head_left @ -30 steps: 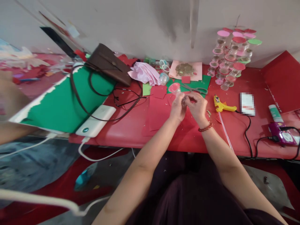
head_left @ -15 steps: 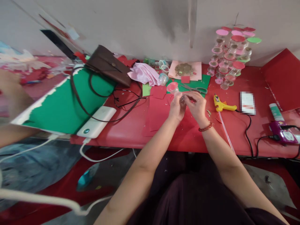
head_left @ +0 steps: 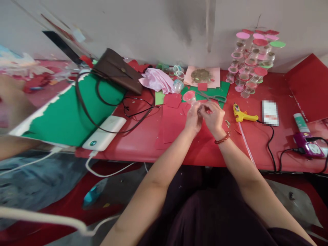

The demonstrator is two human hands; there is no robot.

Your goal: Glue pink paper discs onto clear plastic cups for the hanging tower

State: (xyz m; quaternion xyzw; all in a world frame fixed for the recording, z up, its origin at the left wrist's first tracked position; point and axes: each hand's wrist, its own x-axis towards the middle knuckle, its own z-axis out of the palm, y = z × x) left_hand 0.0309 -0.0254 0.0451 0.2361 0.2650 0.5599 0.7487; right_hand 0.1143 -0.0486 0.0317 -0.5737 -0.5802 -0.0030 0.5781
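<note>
My left hand [head_left: 194, 119] is closed around the narrow lower part of a clear plastic cup [head_left: 190, 97] with a red-pink round top, tilted up and away from me. Against its fingertips, my right hand [head_left: 214, 117] is in a pinch; whatever small thing lies between the fingers is hidden. A bracelet of reddish beads circles the right wrist. Under both hands are sheets of red paper [head_left: 174, 124]. Just beyond them, scissors [head_left: 214, 97] rest on a green sheet [head_left: 223, 89]. To the right lies a yellow glue gun [head_left: 243, 114] with a clear glue stick.
Plastic-cup strands with coloured discs [head_left: 252, 65] stand at the back right. Brown grains [head_left: 201, 76] sit on pink paper near the wall. A brown bag [head_left: 118, 70], green board [head_left: 69, 112] and white power bank [head_left: 105, 133] occupy the left, beside another person's blurred arm [head_left: 15, 102].
My right hand has turned slightly at the wrist, its fingers still at the left fingertips. The cup has barely shifted. Another person's arm at the left has moved a little.
</note>
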